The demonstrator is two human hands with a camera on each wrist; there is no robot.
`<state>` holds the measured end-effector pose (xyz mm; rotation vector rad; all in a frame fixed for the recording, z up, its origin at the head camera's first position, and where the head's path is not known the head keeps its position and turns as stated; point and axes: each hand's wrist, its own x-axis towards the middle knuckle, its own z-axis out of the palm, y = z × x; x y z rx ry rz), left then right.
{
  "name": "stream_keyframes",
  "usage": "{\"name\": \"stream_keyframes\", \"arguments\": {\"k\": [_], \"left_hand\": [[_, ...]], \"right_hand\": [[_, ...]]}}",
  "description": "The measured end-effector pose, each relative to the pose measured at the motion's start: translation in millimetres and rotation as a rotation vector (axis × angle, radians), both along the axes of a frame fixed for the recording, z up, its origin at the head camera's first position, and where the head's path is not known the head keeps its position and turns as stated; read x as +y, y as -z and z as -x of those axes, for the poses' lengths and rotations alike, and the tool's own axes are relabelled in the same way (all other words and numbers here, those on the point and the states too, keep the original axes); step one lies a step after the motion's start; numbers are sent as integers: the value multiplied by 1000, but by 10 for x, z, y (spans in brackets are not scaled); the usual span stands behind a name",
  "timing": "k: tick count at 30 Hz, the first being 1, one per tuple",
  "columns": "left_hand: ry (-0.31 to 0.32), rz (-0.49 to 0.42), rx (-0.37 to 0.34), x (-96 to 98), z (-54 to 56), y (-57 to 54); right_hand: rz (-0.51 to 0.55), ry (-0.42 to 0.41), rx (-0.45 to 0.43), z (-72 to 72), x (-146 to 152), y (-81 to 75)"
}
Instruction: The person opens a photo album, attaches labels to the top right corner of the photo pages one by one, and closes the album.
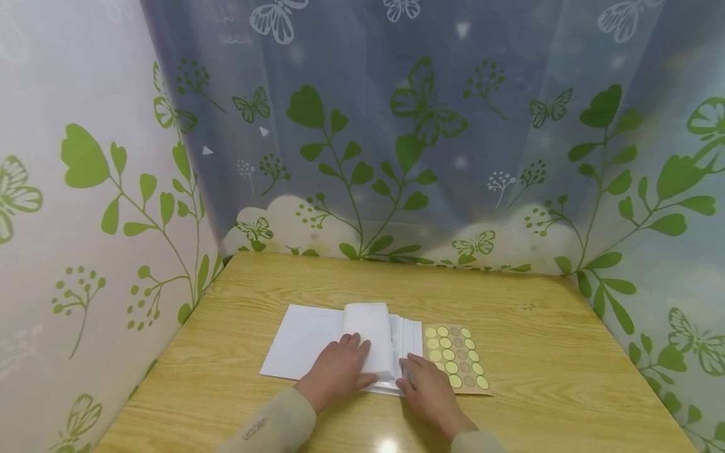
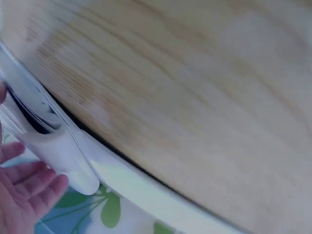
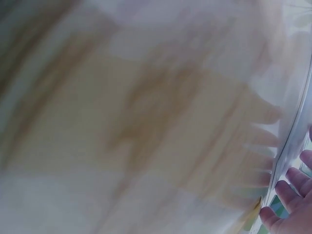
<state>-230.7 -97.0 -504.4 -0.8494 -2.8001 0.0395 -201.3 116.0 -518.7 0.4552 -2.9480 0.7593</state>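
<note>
A white-paged book (image 1: 303,340) lies open on the wooden table, its left side flat. A thick stack of pages (image 1: 366,324) bulges up and curves over at the middle. My left hand (image 1: 338,370) rests on this stack with fingers extended. In the left wrist view the curved pages (image 2: 63,151) stand just beyond the fingertips. At the book's right part, my right hand (image 1: 427,388) touches the page edges with bent, relaxed fingers. In the right wrist view these fingers (image 3: 287,195) spread along the edge.
A brown sheet of round yellow stickers (image 1: 464,357) lies right of the book, partly behind my right hand; several spots on it are bare brown. Wood-grain table (image 1: 544,365) surrounds both. Patterned curtains (image 1: 362,126) with leaves and butterflies enclose the back and sides.
</note>
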Motion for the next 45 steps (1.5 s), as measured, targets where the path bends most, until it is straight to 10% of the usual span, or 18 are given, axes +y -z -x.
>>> {"name": "stream_keyframes", "arguments": {"k": [10,35,45], "left_hand": [[132,98,201,-5,-2,-8],[67,-335,221,-283,-39,-68],[-155,-790,-94,-456,-105,-87]], "right_hand": [[-17,-5,7,13,-4,5],[2,-28,23,-6,5,-20],[-16,-22,59,11,7,-5]]}}
